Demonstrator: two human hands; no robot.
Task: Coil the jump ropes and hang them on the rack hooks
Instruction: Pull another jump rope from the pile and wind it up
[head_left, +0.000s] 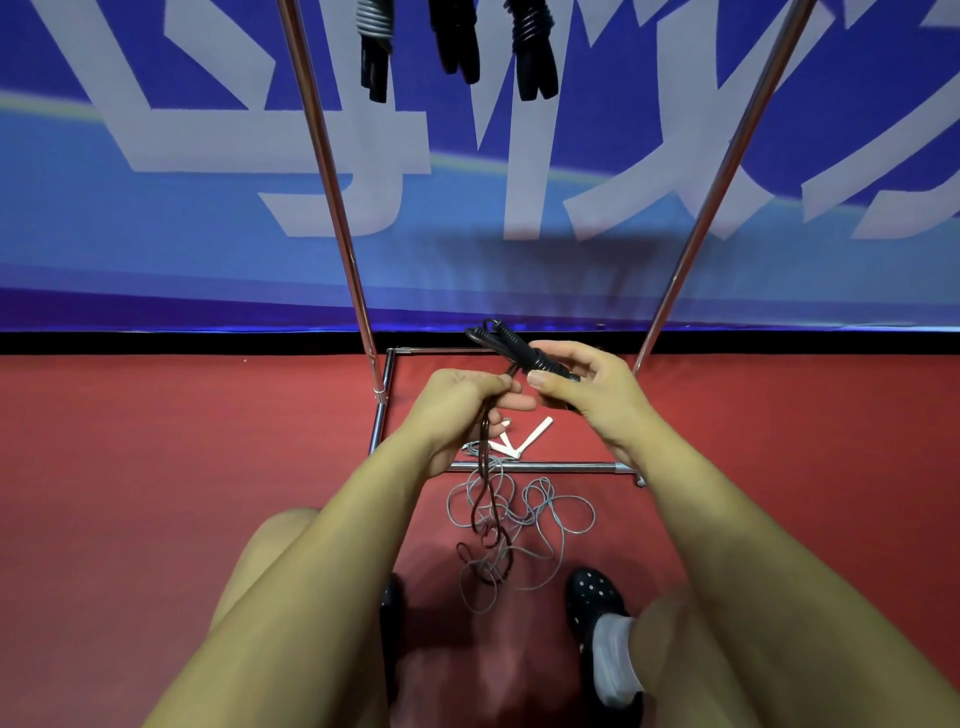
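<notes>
Dark jump rope (485, 499) gripped by both hands, grey rope (540, 512) on floor

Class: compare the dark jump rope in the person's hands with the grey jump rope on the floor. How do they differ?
The dark rope is held by both hands; the grey rope lies loose on the red floor. The dark rope has black handles, the grey rope white ones. Both remain uncoiled.

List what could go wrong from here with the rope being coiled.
The dark rope held by the left hand trails down onto the loose grey rope on the floor; the two overlap and could snag or lift together. The right hand holds the black handles loosely, so finished loops might slip free.
</notes>
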